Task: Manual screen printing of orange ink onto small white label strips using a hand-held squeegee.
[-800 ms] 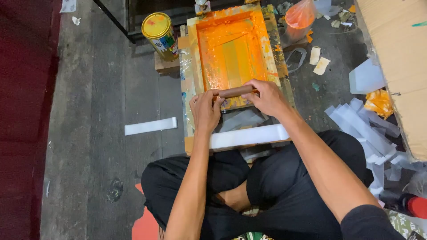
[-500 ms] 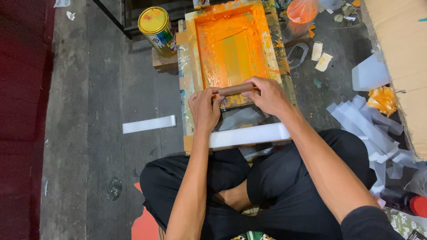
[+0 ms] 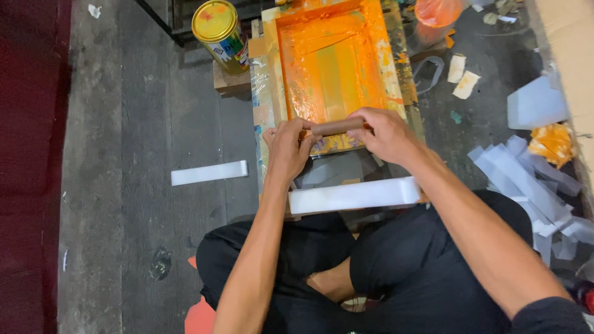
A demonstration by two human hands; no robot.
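Both hands point(image 3: 337, 139) still gripping squeegee point(image 3: 337, 127), seemingly unmoved

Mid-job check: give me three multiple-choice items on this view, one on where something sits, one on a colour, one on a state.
1. Where is the yellow-lidded can?
A. On the person's lap
B. Beyond the frame's far left corner
C. Among the white strips on the right

2. What colour is the ink on the screen frame?
A. Blue
B. Orange
C. Black

3. How is the brown squeegee handle held?
A. By both hands
B. By one hand only
C. Lying untouched

Answers:
1 B: the can stands on the floor past the frame's upper-left corner.
2 B: orange coats the mesh.
3 A: the left hand and right hand each grip an end.
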